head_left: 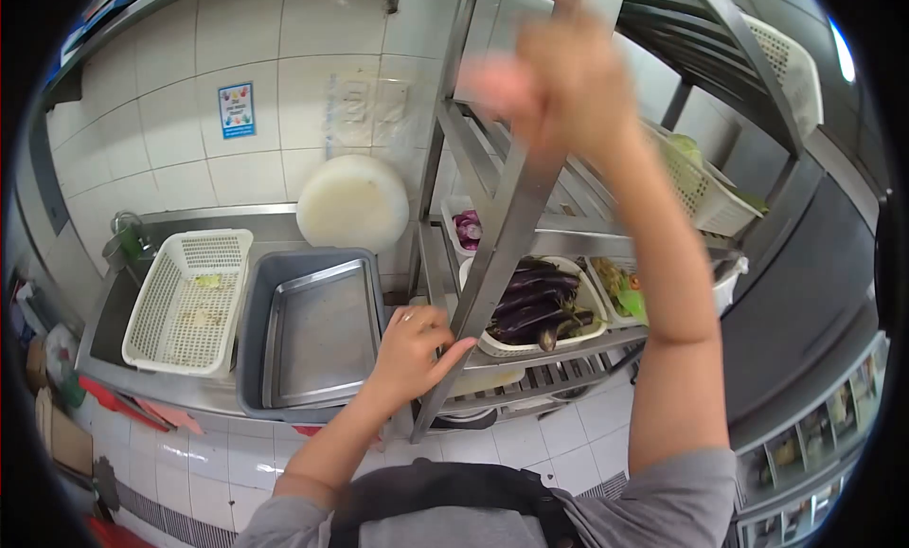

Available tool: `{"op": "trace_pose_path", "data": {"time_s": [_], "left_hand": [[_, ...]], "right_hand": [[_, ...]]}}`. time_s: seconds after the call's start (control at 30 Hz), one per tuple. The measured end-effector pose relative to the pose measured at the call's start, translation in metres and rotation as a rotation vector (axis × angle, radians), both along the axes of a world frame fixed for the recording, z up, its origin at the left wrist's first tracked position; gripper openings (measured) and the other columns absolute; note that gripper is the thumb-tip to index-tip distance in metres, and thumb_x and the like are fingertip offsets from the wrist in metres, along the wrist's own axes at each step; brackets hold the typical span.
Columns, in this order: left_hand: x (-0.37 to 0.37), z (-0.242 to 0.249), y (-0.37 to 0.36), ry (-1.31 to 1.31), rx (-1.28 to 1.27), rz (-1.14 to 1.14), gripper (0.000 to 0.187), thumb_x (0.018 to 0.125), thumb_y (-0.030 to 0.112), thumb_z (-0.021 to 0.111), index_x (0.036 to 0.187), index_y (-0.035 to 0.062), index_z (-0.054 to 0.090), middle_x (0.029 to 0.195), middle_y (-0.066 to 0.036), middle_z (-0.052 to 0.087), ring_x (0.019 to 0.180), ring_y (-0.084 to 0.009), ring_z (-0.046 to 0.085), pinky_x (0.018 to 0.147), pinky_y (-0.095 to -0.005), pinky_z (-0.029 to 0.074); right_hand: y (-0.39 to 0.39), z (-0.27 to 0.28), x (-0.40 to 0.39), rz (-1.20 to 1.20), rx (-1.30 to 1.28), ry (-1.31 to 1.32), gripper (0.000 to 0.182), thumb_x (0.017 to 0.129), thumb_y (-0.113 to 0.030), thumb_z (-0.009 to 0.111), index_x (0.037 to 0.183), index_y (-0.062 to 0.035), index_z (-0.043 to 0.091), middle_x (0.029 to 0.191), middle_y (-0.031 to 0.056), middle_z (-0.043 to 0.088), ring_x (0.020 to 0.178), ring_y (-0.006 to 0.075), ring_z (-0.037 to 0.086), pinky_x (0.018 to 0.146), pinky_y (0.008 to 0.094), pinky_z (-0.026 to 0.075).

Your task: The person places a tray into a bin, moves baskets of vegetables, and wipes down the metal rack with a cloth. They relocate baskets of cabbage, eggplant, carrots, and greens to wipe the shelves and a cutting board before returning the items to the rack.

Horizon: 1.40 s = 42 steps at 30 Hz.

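Observation:
My left hand, with a ring on one finger, is at the lower part of the steel rack's front post. Its thumb lies across the post and its fingers curl at the post's left side. High up, my right hand is raised in front of the same post, smeared by motion, so I cannot tell what its fingers do. Just right of the post, a white basket of dark purple eggplants sits on a rack shelf. A grey tub with a metal tray inside stands left of my left hand.
A white perforated basket with scraps rests by the sink, left of the tub. A round white board leans on the tiled wall. The rack also holds red onions and a basket of greens. A dark cabinet stands at right.

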State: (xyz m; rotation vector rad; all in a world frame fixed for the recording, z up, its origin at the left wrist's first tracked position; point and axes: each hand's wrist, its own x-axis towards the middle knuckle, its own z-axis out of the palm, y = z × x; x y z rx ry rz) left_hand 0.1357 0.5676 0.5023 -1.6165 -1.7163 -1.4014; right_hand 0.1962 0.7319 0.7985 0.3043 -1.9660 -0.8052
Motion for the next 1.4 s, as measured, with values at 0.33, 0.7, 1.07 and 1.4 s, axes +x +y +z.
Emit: {"op": "trace_pose_path", "data": {"time_s": [0.33, 0.7, 1.07, 1.4], "left_hand": [[-0.028, -0.054, -0.142, -0.130, -0.105, 0.096, 0.022, 0.078, 0.016, 0.076, 0.067, 0.0021, 0.063, 0.078, -0.010, 0.060, 0.087, -0.0284, 0.063, 0.080, -0.0406, 0.043], [-0.034, -0.090, -0.180, -0.292, -0.254, 0.097, 0.025, 0.084, 0.025, 0.072, 0.073, 0.0032, 0.067, 0.082, -0.009, 0.061, 0.085, -0.0271, 0.060, 0.078, -0.0399, 0.041], [-0.046, -0.161, -0.270, -0.489, -0.547, 0.146, 0.025, 0.085, 0.029, 0.070, 0.079, 0.0054, 0.069, 0.091, -0.009, 0.064, 0.094, -0.0281, 0.058, 0.087, -0.0419, 0.041], [-0.076, -0.181, -0.304, -0.723, -0.511, 0.318, 0.021, 0.085, 0.024, 0.070, 0.079, 0.0036, 0.067, 0.080, -0.010, 0.062, 0.083, -0.0313, 0.060, 0.077, -0.0421, 0.042]], "right_hand": [[-0.009, -0.213, 0.022, 0.019, 0.160, -0.569, 0.009, 0.073, -0.019, 0.059, 0.076, -0.0114, 0.063, 0.089, 0.0080, 0.063, 0.093, 0.0280, 0.062, 0.073, 0.0418, 0.048], [-0.050, 0.075, -0.031, -0.675, 0.348, 0.470, 0.028, 0.082, -0.020, 0.059, 0.109, -0.0140, 0.064, 0.109, 0.0116, 0.062, 0.108, 0.0295, 0.057, 0.090, 0.0500, 0.041], [-0.040, -0.174, -0.122, -1.099, -0.178, 0.181, 0.023, 0.086, -0.018, 0.055, 0.098, -0.0030, 0.068, 0.103, 0.0130, 0.064, 0.096, 0.0294, 0.060, 0.083, 0.0436, 0.044], [0.070, -0.158, -0.289, -1.071, -0.403, 0.268, 0.025, 0.088, -0.023, 0.055, 0.102, -0.0083, 0.070, 0.109, 0.0106, 0.063, 0.102, 0.0292, 0.057, 0.080, 0.0462, 0.045]]}}
